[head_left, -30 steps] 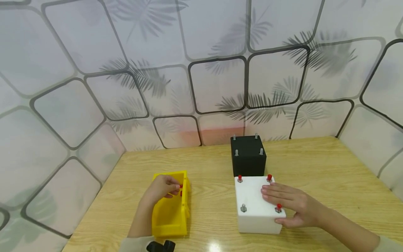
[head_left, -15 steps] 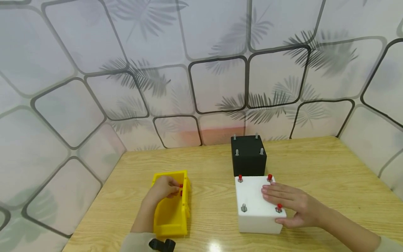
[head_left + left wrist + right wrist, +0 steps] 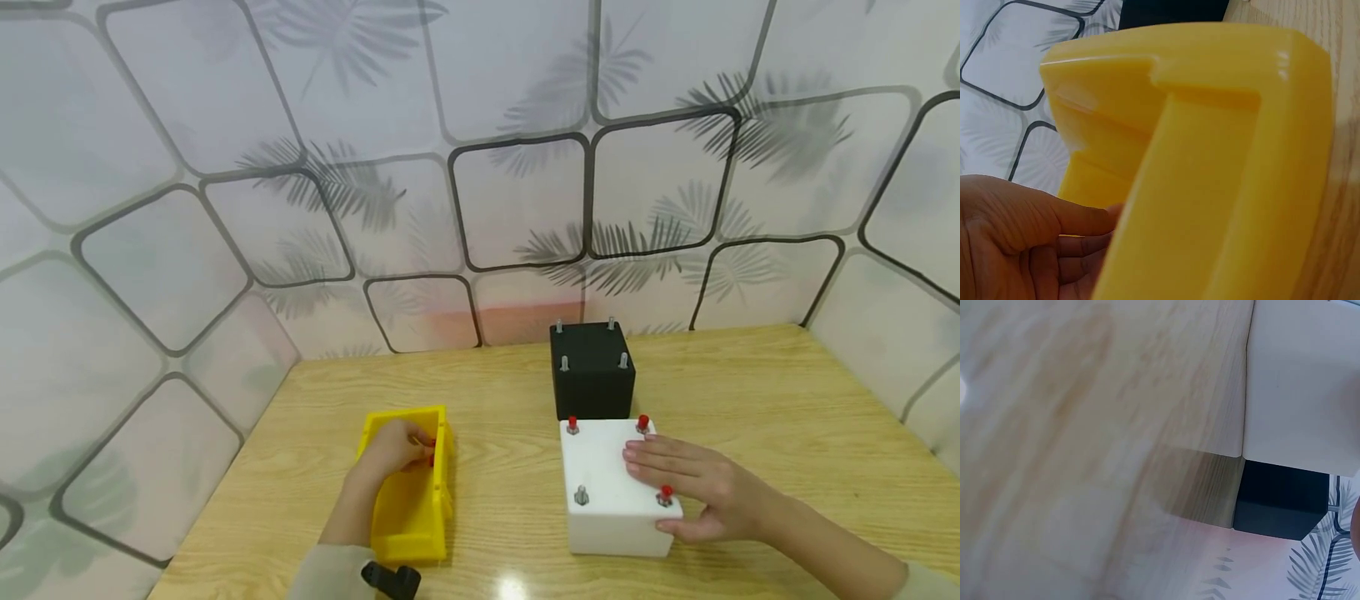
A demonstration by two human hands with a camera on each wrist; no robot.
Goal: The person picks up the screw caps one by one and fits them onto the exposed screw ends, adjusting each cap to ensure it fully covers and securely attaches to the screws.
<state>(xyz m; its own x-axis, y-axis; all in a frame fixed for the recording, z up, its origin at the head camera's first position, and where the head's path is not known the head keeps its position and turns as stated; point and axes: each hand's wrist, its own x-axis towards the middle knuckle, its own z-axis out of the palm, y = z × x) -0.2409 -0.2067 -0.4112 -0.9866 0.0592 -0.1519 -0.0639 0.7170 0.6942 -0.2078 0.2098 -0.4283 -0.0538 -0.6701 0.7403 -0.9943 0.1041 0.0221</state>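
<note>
Inside the yellow bin point(image 3: 407, 547), my left hand point(image 3: 393, 450) has its fingers bent down beside small red caps point(image 3: 432, 460). The bin's wall hides those fingertips in the left wrist view, and I cannot tell whether they pinch a cap. My right hand point(image 3: 701, 487) lies with straight fingers on top of a white box point(image 3: 603, 462), thumb at its near right corner. Three of the box's corner bolts wear red caps: far left point(image 3: 572, 424), far right point(image 3: 642, 422) and near right point(image 3: 665, 494). The near-left bolt point(image 3: 581, 495) is bare metal.
Right behind the white box stands a black box point(image 3: 594, 392) with bare metal bolts on top. Both boxes and the bin stand on a wood-grain table point(image 3: 502, 475). A patterned wall covering point(image 3: 517, 204) rises behind and at both sides.
My left hand has shifted slightly right and deeper into the bin, now covering more of the red caps. The right hand and white box stay in place.
</note>
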